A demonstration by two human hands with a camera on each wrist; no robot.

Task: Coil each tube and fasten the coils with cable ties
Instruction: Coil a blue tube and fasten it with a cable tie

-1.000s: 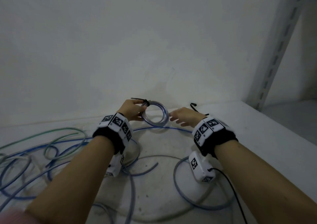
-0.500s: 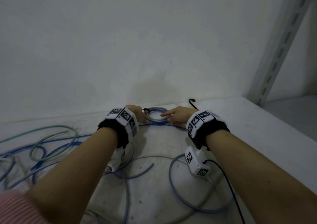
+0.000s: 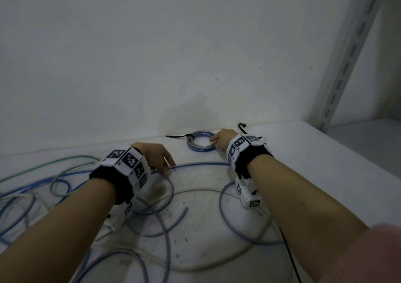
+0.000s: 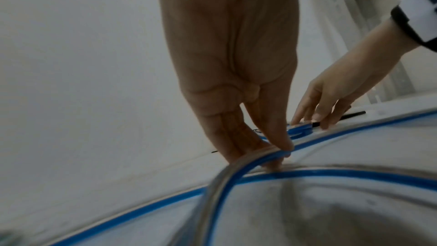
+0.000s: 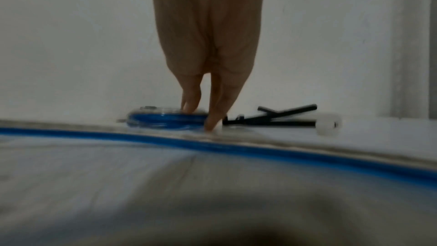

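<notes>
A small coil of clear-blue tube (image 3: pixel 200 144) lies flat on the white table by the wall, bound by a black cable tie (image 3: pixel 188 135) whose tail points left. My right hand (image 3: pixel 213 140) rests straight fingertips on the coil's right edge; the right wrist view shows that hand (image 5: pixel 201 117) touching the coil (image 5: pixel 163 118). My left hand (image 3: pixel 168 166) is down on a long loose blue tube (image 3: pixel 201 164). In the left wrist view, its thumb and fingers (image 4: pixel 276 153) pinch that tube (image 4: pixel 354 132).
Spare black cable ties (image 3: pixel 242 127) lie by the wall behind my right hand, next to a small white piece (image 5: pixel 328 122). More loose blue and clear tubes (image 3: pixel 238 230) and a green tube (image 3: pixel 54 163) sprawl over the table. A slotted metal upright (image 3: pixel 347 55) stands at the right.
The tied coil, held up by both hands before, now lies on the table by the wall. My left hand let go and moved back left onto the loose tube.
</notes>
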